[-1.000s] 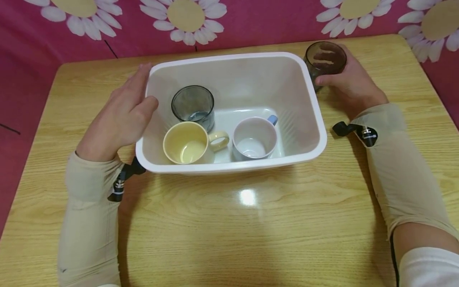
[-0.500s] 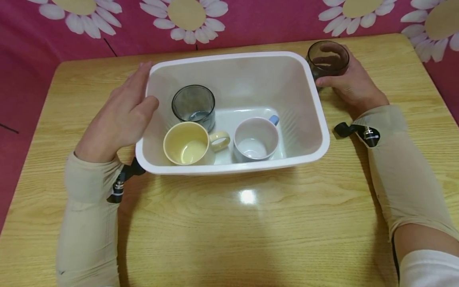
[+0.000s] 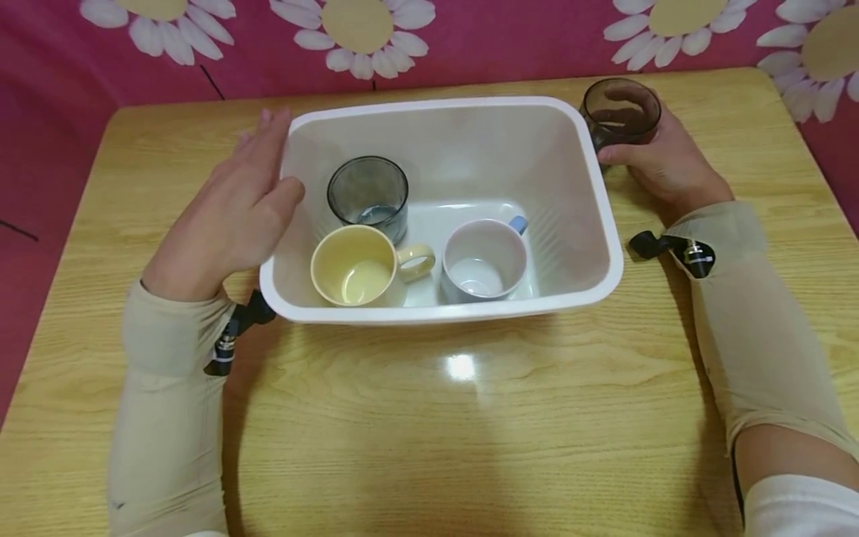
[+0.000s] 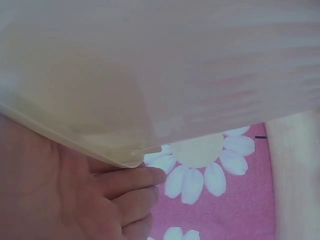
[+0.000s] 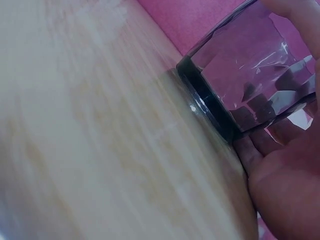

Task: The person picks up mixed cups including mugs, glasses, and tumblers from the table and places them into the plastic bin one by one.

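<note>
At the left rim of the white plastic basin point(image 3: 436, 317), my left hand point(image 3: 218, 216) rests with its fingers mostly straight and its thumb over the rim. The left wrist view shows the fingers point(image 4: 132, 197) past the rim, beside the basin's outer wall point(image 4: 175, 60). My right hand point(image 3: 664, 160) grips a smoky drinking glass point(image 3: 607, 134) just right of the basin. In the right wrist view its base point(image 5: 207, 100) is at the tabletop; whether it touches cannot be told. Inside the basin stand a second smoky glass point(image 3: 385, 216), a yellow mug point(image 3: 356, 265) and a pale mug point(image 3: 483, 261) with a blue handle.
The wooden table point(image 3: 470, 432) has its back edge against a pink cloth point(image 3: 496, 45) printed with large daisies. Small black wrist cameras sit below the left hand point(image 3: 224, 347) and the right hand point(image 3: 694, 253).
Everything near the basin appears shifted slightly right in the view. The left hand's fingers look a little more spread at the rim. The right hand keeps its grip on the glass.
</note>
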Demonstrator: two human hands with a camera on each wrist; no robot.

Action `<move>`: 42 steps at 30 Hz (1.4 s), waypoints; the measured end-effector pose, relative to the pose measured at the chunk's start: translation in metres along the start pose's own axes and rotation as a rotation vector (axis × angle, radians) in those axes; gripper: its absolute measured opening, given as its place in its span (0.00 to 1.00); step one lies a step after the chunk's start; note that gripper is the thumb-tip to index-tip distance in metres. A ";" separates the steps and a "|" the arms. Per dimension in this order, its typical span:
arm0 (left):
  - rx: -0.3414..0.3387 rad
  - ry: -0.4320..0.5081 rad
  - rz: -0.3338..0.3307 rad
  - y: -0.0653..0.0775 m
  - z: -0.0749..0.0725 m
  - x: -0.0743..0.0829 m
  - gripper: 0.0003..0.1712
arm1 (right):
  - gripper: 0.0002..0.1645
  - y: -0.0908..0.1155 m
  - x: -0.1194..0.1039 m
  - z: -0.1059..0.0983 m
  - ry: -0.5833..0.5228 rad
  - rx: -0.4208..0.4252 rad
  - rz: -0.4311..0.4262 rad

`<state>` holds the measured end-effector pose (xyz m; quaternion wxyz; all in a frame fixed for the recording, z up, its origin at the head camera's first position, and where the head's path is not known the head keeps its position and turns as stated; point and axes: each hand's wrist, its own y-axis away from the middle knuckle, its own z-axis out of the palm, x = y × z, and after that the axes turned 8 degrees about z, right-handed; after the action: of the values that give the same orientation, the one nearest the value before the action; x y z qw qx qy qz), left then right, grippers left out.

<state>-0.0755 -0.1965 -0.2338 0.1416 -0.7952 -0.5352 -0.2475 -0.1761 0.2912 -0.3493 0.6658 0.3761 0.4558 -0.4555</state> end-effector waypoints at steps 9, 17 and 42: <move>0.011 0.006 0.018 0.004 -0.003 -0.003 0.41 | 0.44 -0.004 -0.003 0.007 0.107 0.045 0.013; 0.000 0.000 0.015 0.007 -0.006 -0.003 0.41 | 0.47 -0.003 -0.001 0.009 0.088 0.038 -0.013; 0.004 0.001 0.002 0.001 0.001 0.000 0.41 | 0.46 0.007 -0.008 0.007 0.105 0.115 0.005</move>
<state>-0.0743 -0.1967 -0.2343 0.1435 -0.7954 -0.5348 -0.2466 -0.1690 0.2893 -0.3388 0.6193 0.4382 0.4624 -0.4589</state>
